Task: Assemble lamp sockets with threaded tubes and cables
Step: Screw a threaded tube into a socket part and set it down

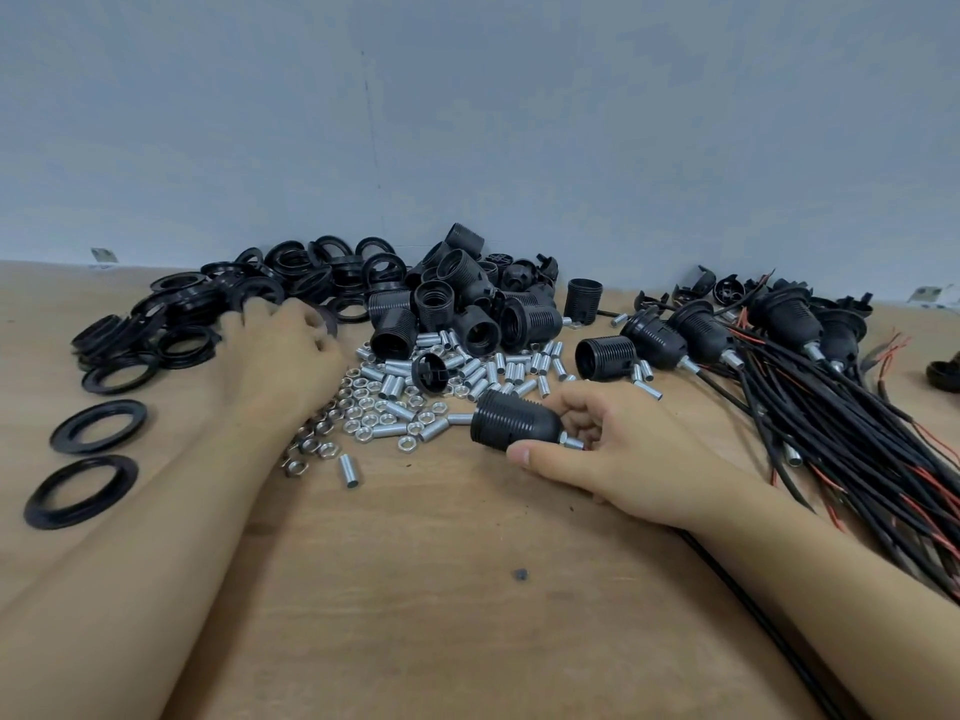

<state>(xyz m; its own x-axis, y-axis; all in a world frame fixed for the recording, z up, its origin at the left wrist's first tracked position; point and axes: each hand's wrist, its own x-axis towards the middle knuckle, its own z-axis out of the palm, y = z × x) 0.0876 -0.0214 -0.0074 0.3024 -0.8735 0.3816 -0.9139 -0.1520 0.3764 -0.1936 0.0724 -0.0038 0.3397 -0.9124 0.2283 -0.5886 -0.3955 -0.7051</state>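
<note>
Head view, single frame. Wooden table (441, 589) against a pale wall (467, 122).

Right hand (613, 459): grip closed round a black socket (514, 420), thumb in front, fingers curled behind. The socket lies on its side just above the table, open end toward the left. A short threaded tube (571, 441) sticks out of its narrow end, at the fingers. A black cable (753, 621) runs from under the right wrist toward the lower right edge; its joint to the socket is hidden by the hand.

Left hand (283, 345): reaches into the ring pile (249, 298) at far left, fingers curled among the rings. Whether it grips one I cannot tell; the fingertips are hidden.

Around:
- Two loose rings (98, 426) lie flat near the left forearm, apart from the pile.
- Loose sockets (467, 309) are heaped at centre back, some upright, some tipped.
- Tubes (493, 366) are scattered just in front of that heap, touching it.
- Nuts (363, 407) spread between the two hands; some lie under the left wrist.
- One tube (349, 471) lies alone, nearer the camera than the nuts.
- Finished sockets with cables (779, 356) lie in a bundle at right; black and red wires fan toward the lower right, just beside the right forearm.
- A small dark speck (520, 574) sits on bare wood between the forearms.
</note>
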